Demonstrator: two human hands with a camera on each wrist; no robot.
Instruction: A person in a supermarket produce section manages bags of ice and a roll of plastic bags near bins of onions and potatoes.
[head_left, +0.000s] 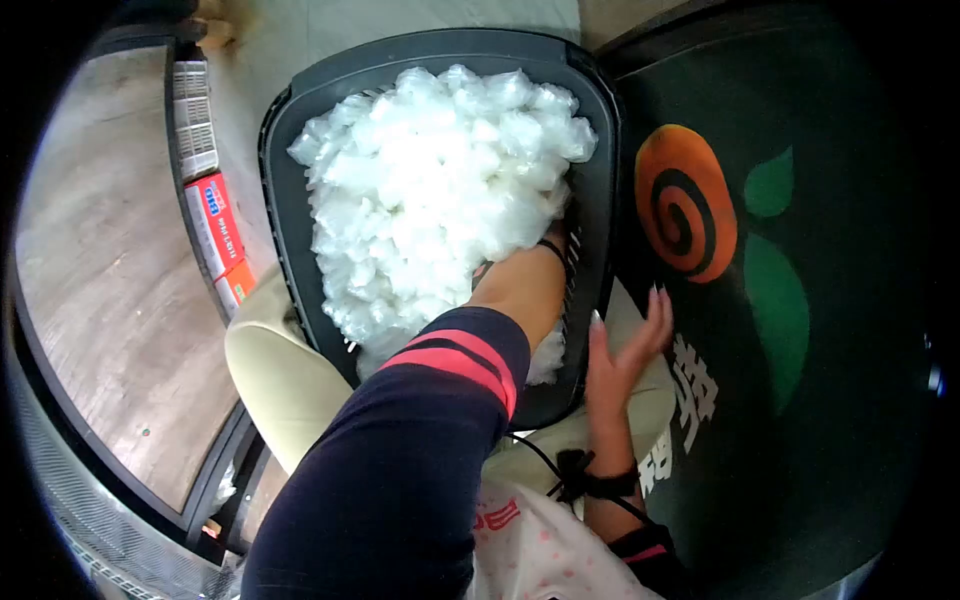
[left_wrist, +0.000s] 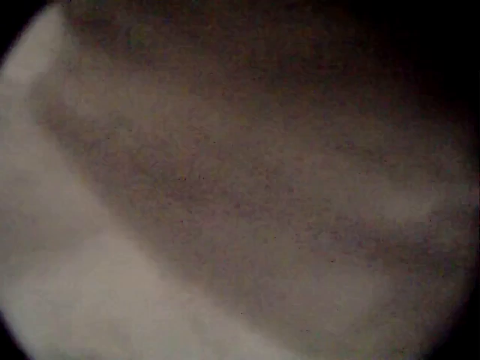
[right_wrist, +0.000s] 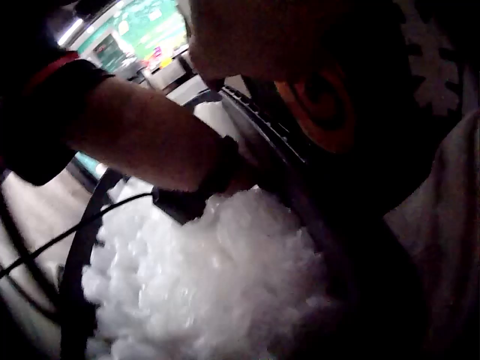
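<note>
A heap of white, translucent plastic bundles (head_left: 420,180) fills a black basket (head_left: 592,300) in the head view. The left arm reaches across into the basket's right side. Past its wrist strap only a bit of the left hand (head_left: 560,236) shows; bundles and shadow hide its fingers, so its hold cannot be told. The left wrist view is dark and blurred. Beside the basket's right rim is the right hand (head_left: 628,350), fingers apart and holding nothing. The right wrist view shows the right hand (right_wrist: 251,37) dark at the top, above the heap (right_wrist: 202,277) and the left forearm (right_wrist: 146,135).
On the left stands a wooden surface (head_left: 100,250) with a dark edge, a red box (head_left: 215,222) and white slatted containers (head_left: 194,115) next to it. A dark green panel (head_left: 840,330) with an orange spiral stands on the right. The person's legs (head_left: 280,360) flank the basket.
</note>
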